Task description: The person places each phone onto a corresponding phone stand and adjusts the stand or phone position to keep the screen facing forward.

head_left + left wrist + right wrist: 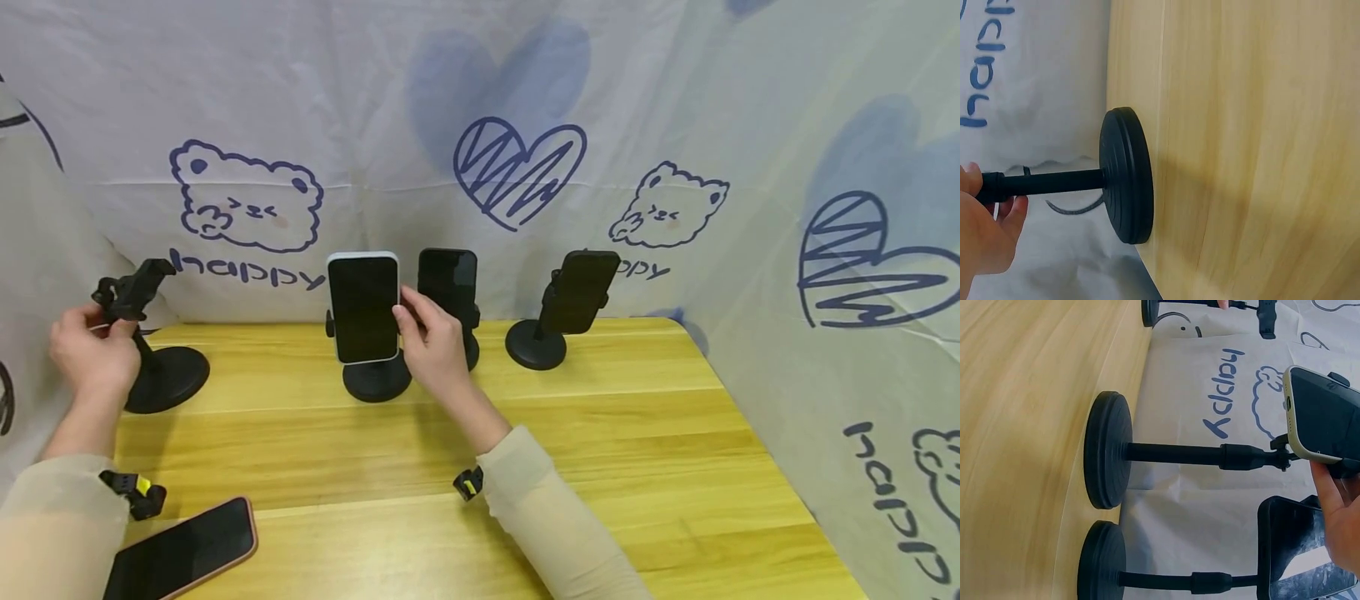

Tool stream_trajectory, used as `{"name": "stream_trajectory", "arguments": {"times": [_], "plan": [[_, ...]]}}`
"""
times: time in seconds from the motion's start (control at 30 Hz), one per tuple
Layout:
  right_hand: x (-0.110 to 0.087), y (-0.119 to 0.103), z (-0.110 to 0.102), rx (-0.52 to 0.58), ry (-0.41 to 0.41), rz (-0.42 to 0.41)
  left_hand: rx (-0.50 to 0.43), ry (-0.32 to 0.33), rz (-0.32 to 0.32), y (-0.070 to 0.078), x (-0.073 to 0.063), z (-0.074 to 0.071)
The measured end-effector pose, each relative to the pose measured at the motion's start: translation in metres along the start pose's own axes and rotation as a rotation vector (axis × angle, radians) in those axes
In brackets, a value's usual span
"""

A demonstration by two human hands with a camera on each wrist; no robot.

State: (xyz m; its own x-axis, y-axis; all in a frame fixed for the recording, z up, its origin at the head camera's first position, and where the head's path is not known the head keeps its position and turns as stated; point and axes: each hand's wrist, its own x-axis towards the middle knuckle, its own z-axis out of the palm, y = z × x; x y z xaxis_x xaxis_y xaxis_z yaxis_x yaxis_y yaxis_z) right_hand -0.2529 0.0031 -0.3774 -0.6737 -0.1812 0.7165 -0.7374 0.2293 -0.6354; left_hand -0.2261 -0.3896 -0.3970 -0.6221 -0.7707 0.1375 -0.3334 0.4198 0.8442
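Note:
My left hand holds a black phone stand high on its stem, just below its bare, tilted clamp. In the left wrist view the fingers wrap the collar of the stem, and the round base rests on the table. Upright in a second stand sits a white-edged phone with a dark screen. My right hand pinches this phone at its right edge, thumb toward the front. From the right wrist camera, the fingers meet the phone's side beside the clamp arm.
Just right of that hand, a dark phone stands in another holder, partly covered by the hand. Farther right, a black phone leans in its stand. A pink-edged phone lies face up near the left forearm. Printed cloth hangs behind the wooden table.

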Motion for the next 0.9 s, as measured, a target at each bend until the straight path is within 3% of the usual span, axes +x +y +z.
{"name": "stream_trajectory", "arguments": {"times": [0.33,0.53,0.7,0.9], "plan": [[0.0,0.0,0.002,-0.007,-0.006,0.002,0.08,-0.097,0.23,0.003,-0.024,0.012],[0.0,0.001,0.003,-0.015,0.003,-0.019,0.023,-0.244,0.315,0.012,-0.043,0.02],[0.0,0.001,0.002,-0.019,0.009,-0.02,0.004,-0.29,0.441,0.022,-0.06,0.028],[0.001,0.002,0.001,-0.026,0.017,-0.018,-0.025,-0.35,0.507,0.034,-0.084,0.036]]}}
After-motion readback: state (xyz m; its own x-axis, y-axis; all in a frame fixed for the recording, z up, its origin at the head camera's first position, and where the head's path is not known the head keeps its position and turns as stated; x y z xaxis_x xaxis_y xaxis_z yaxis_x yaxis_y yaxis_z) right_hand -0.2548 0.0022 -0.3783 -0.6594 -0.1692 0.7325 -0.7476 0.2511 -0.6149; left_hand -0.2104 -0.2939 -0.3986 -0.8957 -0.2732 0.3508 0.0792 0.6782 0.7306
